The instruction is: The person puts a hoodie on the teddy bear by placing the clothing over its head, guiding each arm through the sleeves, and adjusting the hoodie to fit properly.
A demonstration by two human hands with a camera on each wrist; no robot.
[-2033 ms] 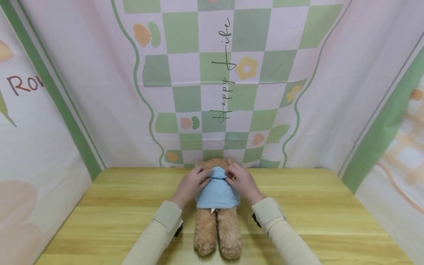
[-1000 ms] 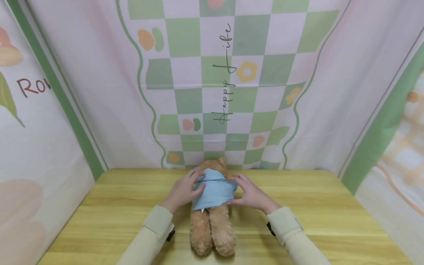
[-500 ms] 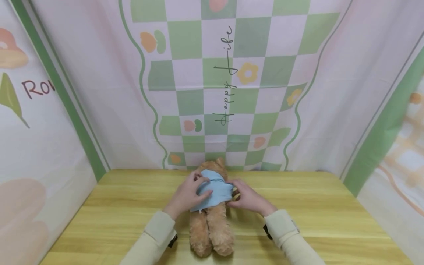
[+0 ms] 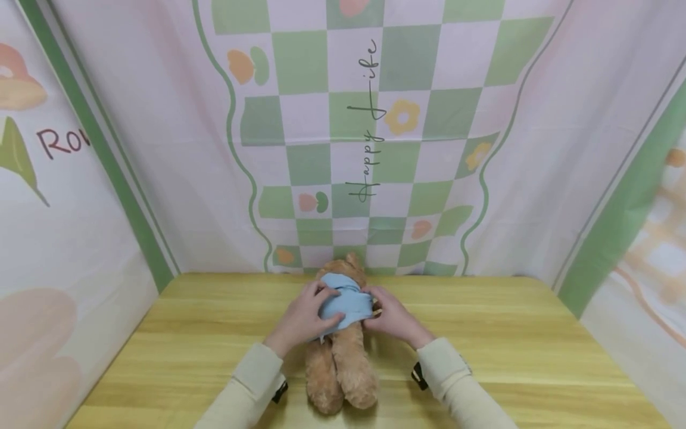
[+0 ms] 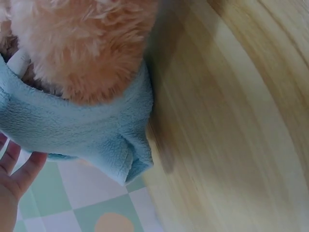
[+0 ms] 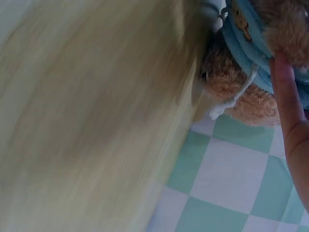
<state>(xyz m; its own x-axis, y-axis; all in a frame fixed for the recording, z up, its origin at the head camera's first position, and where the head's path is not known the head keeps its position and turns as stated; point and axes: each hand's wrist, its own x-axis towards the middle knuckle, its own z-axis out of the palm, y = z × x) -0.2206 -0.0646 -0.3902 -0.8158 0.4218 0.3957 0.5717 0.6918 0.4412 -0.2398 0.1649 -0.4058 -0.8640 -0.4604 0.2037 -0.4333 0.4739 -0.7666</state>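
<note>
— While the plush bear [image 4: 341, 363] lies on the table [image 4: 509, 351] between both hands, what holds its blue garment [image 4: 343, 305]?

— The left hand [image 4: 300, 322] grips one side, the right hand [image 4: 390, 319] pinches the other.

— Anything hidden?

— The bear's head beyond the fingers is mostly covered, and both wrist views are blurred.

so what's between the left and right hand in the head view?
In the head view, the plush bear's torso in the bunched blue garment lies between left hand and right hand; both grip it.
</note>
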